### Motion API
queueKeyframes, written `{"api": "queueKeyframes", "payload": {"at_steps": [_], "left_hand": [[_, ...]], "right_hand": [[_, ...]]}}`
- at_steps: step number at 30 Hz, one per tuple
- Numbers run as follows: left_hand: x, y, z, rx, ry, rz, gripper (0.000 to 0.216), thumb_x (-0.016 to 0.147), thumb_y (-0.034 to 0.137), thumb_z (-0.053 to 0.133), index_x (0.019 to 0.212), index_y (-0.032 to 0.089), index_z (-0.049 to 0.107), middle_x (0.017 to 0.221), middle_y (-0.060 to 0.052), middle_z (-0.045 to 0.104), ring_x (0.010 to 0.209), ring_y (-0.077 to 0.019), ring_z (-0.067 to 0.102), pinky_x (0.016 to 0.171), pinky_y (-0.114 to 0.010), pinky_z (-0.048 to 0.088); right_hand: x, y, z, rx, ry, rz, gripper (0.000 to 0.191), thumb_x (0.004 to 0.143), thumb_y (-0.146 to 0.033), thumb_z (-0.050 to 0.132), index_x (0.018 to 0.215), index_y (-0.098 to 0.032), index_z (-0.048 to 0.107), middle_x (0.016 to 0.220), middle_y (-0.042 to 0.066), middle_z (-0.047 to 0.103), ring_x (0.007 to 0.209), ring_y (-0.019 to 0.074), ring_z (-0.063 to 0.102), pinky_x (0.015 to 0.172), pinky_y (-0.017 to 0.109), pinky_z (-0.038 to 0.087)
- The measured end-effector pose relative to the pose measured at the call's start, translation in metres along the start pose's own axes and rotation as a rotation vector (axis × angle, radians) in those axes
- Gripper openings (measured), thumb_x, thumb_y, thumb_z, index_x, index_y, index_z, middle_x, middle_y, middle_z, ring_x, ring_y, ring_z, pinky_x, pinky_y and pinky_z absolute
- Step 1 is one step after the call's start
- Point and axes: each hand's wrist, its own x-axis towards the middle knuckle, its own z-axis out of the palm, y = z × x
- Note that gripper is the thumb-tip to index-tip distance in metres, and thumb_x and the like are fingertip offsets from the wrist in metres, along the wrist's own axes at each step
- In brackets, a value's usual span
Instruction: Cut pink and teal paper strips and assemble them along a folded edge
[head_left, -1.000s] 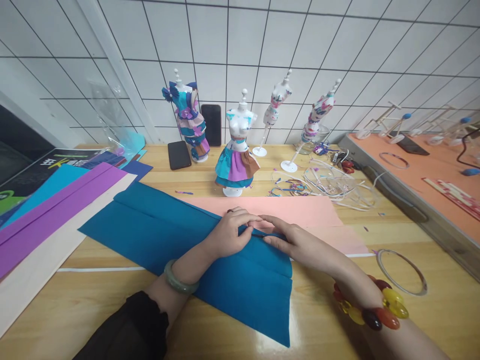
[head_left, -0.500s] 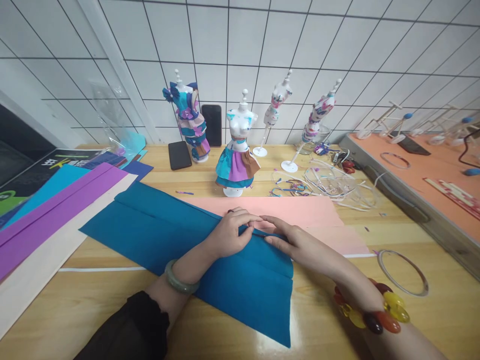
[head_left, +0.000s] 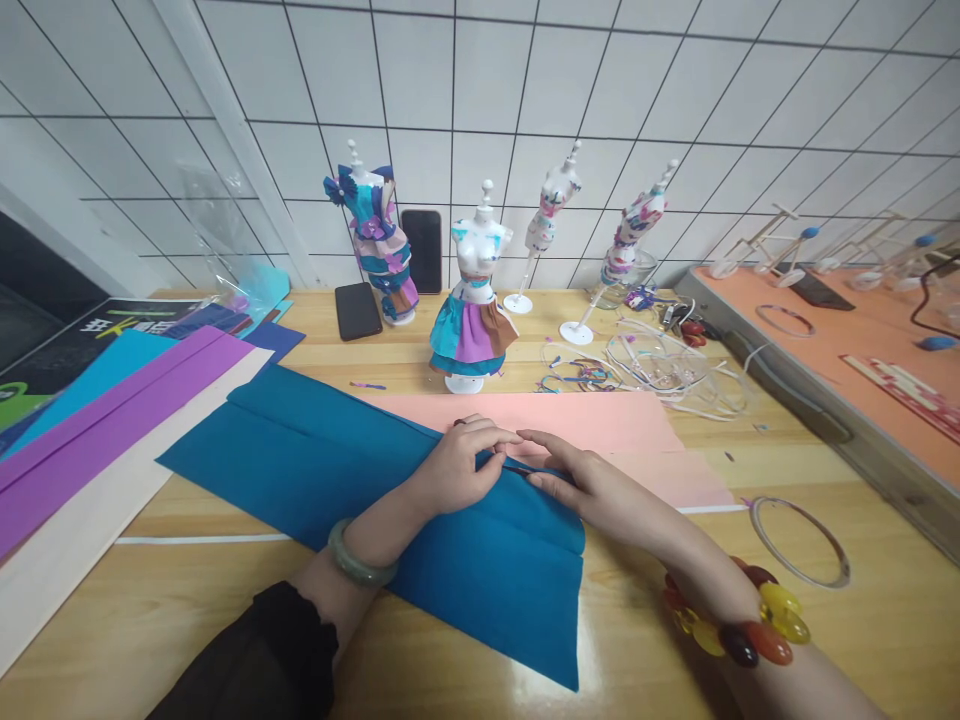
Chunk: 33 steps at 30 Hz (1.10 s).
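A teal sheet (head_left: 480, 570), paper or cloth, lies slantwise across the table with its far side folded over towards me. My left hand (head_left: 466, 465) rests on the fold near its middle, thumb and fingers closed at the folded edge. Opposite it, my right hand (head_left: 566, 475) has its thumb on the near side of the fold and its fingers on the far side, holding the edge. The fingertips of both hands nearly meet. A dark gap shows under the fold between them. Behind the hands, a pink sheet (head_left: 615, 420) lies flat, partly covered.
A dress form in a patchwork skirt (head_left: 474, 335) stands beyond the sheets, with several other forms around it. Phones (head_left: 358, 311) are at the back left. Purple sheets (head_left: 150, 420) are stacked left. Tangled cords (head_left: 660, 370) and a ring (head_left: 799, 540) lie right, beside an orange-topped surface (head_left: 832, 340).
Both hands stay at the fold in almost the same pose. The whole view has shifted very slightly; nothing was taken or let go.
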Motion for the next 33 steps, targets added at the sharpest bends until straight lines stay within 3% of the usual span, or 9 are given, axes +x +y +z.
{"api": "queueKeyframes", "payload": {"at_steps": [12,16,19,21,23,26,29,33], "left_hand": [[0.001,0.004,-0.002,0.0,-0.014,-0.031,0.024,0.083,0.013,0.049,0.102,0.018,0.062,0.083,-0.005,0.062,0.085,-0.0175,0.055,0.08,-0.032,0.044],[0.0,0.003,-0.002,0.017,-0.004,-0.041,0.022,0.084,0.016,0.049,0.101,0.018,0.063,0.083,-0.005,0.062,0.084,-0.0174,0.056,0.08,-0.033,0.045],[-0.002,0.002,-0.002,0.038,0.006,-0.059,0.022,0.084,0.019,0.05,0.101,0.018,0.064,0.084,-0.006,0.063,0.084,-0.0176,0.058,0.079,-0.033,0.047],[-0.002,0.001,-0.002,0.045,0.012,-0.083,0.022,0.085,0.022,0.05,0.101,0.018,0.064,0.086,-0.007,0.064,0.084,-0.0173,0.059,0.079,-0.033,0.048],[-0.002,0.001,-0.002,0.057,0.011,-0.113,0.023,0.085,0.025,0.05,0.102,0.018,0.064,0.087,-0.007,0.064,0.083,-0.0163,0.06,0.077,-0.032,0.05],[0.0,0.001,-0.004,0.104,-0.011,-0.154,0.025,0.087,0.027,0.047,0.104,0.016,0.062,0.092,-0.007,0.063,0.083,-0.0147,0.061,0.075,-0.029,0.052],[0.001,0.0,-0.011,0.172,-0.033,-0.165,0.027,0.087,0.028,0.046,0.107,0.016,0.062,0.095,-0.008,0.064,0.084,-0.0148,0.061,0.076,-0.028,0.052],[-0.004,-0.001,-0.036,0.298,-0.053,-0.185,0.026,0.086,0.029,0.047,0.102,0.018,0.065,0.093,-0.008,0.066,0.089,-0.019,0.06,0.082,-0.035,0.048]], "right_hand": [[-0.023,0.001,-0.007,-0.055,0.006,0.108,0.055,0.09,-0.043,0.043,0.139,-0.023,0.029,0.138,0.01,0.044,0.121,0.0246,0.047,0.098,0.041,0.038],[-0.047,0.014,-0.012,0.009,0.067,0.15,0.06,0.087,-0.049,0.047,0.139,-0.023,0.03,0.136,0.011,0.047,0.119,0.0266,0.048,0.096,0.043,0.04],[-0.07,0.019,-0.008,0.039,0.191,0.175,0.058,0.085,-0.044,0.051,0.135,-0.021,0.033,0.13,0.012,0.052,0.116,0.0274,0.051,0.092,0.042,0.043],[-0.084,0.015,0.002,0.004,0.28,0.182,0.043,0.087,-0.04,0.048,0.126,-0.021,0.042,0.123,0.012,0.057,0.11,0.0259,0.055,0.088,0.039,0.045],[-0.095,0.004,0.018,-0.044,0.279,0.127,0.03,0.09,-0.035,0.044,0.116,-0.022,0.048,0.112,0.009,0.064,0.099,0.0225,0.061,0.082,0.034,0.048],[-0.101,-0.015,0.05,-0.171,0.132,-0.068,0.024,0.086,-0.027,0.051,0.109,-0.021,0.052,0.099,0.006,0.067,0.087,0.0193,0.065,0.074,0.027,0.049],[-0.097,-0.025,0.08,-0.455,0.03,-0.195,0.033,0.072,-0.024,0.064,0.103,-0.019,0.055,0.094,0.006,0.065,0.068,0.0205,0.066,0.054,0.026,0.047],[-0.092,-0.024,0.097,-0.718,0.011,-0.274,0.022,0.073,-0.013,0.057,0.094,-0.019,0.056,0.084,0.003,0.064,0.05,0.0171,0.06,0.038,0.026,0.034]]}}
